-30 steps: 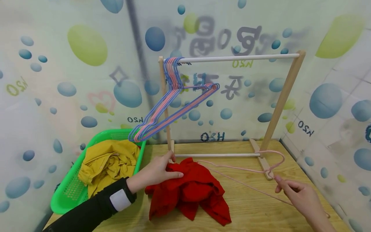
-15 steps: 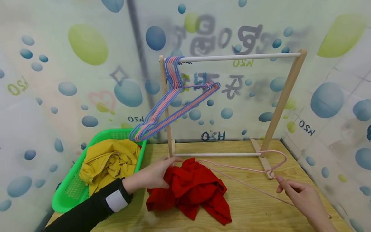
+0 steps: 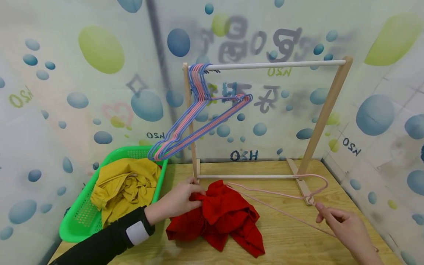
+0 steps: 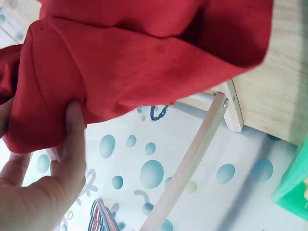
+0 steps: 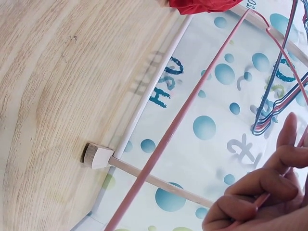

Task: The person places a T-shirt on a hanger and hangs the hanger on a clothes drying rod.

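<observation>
My left hand (image 3: pixel 180 198) pinches the upper left part of a crumpled red garment (image 3: pixel 228 219) lying on the table. Up close in the left wrist view, thumb and fingers grip a fold of the red cloth (image 4: pixel 130 67). On the right, my right hand (image 3: pixel 346 225) holds a pink wire hanger (image 5: pixel 181 115) just below its hook, fingers curled round the wire. The hanger's far end reaches the garment's upper right edge, where the cloth overlaps it in the head view.
Behind stands a wooden rack with a white top rail (image 3: pixel 275 66). Several blue and pink hangers (image 3: pixel 185 121) hang at its left end. A green basket (image 3: pixel 71 224) holding a yellow garment (image 3: pixel 127 184) is at the left. The wooden table (image 3: pixel 288 243) meets a patterned backdrop.
My left hand lifted off the red garment, its fingers spreading, then took hold of its upper left part again. The right hand and pink hanger have hardly moved.
</observation>
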The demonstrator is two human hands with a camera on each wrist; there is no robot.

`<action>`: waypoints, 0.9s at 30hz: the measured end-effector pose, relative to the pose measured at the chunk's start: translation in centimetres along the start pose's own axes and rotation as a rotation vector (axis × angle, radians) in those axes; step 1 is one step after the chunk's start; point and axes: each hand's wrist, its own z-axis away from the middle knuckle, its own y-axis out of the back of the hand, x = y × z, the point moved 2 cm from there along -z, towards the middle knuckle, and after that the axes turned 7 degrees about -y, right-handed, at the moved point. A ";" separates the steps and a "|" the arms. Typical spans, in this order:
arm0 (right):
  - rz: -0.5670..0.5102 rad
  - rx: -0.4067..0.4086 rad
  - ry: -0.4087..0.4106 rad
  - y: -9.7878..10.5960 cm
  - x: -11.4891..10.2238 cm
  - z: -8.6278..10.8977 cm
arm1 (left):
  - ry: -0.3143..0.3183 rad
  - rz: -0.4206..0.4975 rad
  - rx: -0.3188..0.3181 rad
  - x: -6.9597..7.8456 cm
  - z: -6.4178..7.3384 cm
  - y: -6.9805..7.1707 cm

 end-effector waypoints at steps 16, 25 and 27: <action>0.001 -0.022 -0.041 0.4 0.0 0.2 | 0.063 0.191 0.022 0.0 -0.6 0.4; -0.052 -0.095 -0.077 0.7 0.1 0.3 | 0.139 0.158 0.154 -0.1 -0.6 0.5; -0.072 -0.106 -0.078 0.8 0.0 0.5 | 0.135 0.114 0.244 -0.2 -0.6 0.7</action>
